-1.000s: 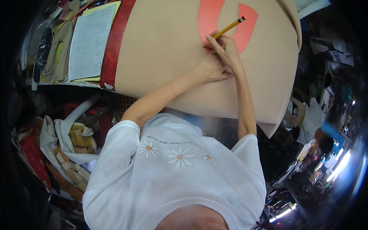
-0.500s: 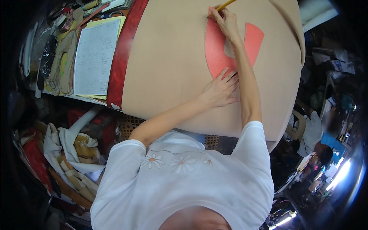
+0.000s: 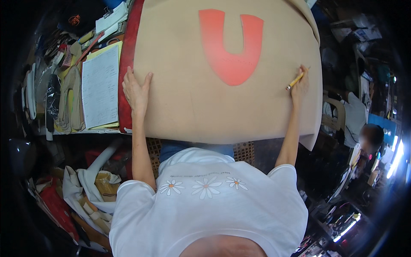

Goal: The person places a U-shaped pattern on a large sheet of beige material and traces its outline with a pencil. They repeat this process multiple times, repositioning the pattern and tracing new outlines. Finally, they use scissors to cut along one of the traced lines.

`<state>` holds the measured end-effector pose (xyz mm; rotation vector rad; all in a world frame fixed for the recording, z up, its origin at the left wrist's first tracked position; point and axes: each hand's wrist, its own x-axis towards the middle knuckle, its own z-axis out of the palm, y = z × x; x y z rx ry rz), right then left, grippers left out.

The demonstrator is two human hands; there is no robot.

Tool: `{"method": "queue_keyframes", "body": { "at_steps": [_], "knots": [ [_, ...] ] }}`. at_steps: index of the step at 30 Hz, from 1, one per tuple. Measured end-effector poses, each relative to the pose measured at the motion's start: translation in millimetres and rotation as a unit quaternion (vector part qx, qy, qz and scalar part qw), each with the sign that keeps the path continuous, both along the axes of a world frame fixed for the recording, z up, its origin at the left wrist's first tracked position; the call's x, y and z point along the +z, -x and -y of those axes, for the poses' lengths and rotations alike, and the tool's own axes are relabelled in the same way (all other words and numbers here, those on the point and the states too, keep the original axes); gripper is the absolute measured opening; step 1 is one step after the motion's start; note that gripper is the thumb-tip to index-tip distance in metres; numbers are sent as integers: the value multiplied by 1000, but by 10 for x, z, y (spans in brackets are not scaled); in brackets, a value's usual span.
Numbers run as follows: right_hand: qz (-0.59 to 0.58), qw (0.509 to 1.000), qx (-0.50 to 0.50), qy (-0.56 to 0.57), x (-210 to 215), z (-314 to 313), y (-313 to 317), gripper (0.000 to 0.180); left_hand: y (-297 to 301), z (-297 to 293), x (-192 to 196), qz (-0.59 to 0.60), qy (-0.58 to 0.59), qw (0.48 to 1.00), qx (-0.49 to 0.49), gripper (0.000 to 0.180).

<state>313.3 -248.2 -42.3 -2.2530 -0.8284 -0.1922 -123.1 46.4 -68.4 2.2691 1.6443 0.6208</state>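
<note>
A coral-red U-shaped pattern piece (image 3: 233, 64) lies flat on a large tan sheet (image 3: 180, 98), its curved end toward me and its two arms pointing away. My left hand (image 3: 136, 92) rests with fingers apart at the sheet's left edge, partly over a red strip. At the sheet's right side, my right hand (image 3: 301, 85) holds a yellow pencil (image 3: 294, 81), its blunt end toward the middle and its tip beyond my fingers. Neither hand touches the U-shaped piece.
Left of the red strip (image 3: 127, 51) lies a written paper sheet (image 3: 100, 88) on yellow paper, beside a stack of curved tan patterns (image 3: 68, 100). Rolled and folded materials (image 3: 100, 182) crowd the lower left. A person (image 3: 371, 136) is at the far right among clutter.
Both hands have left the U-shaped piece. My left moved to the sheet's left edge; my right came nearer and to the right with the pencil. The whole view has shifted.
</note>
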Motion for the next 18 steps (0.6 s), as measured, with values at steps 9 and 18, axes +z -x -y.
{"method": "queue_keyframes", "body": {
  "at_steps": [9, 18],
  "knots": [
    [148, 979, -33, 136, -199, 375, 39, 32, -329, -550, 221, 72, 167, 983, -21, 57],
    [150, 973, 21, 173, -131, -14, 539, 40, 204, -1179, 212, 88, -12, 993, -72, 43]
  ]
}}
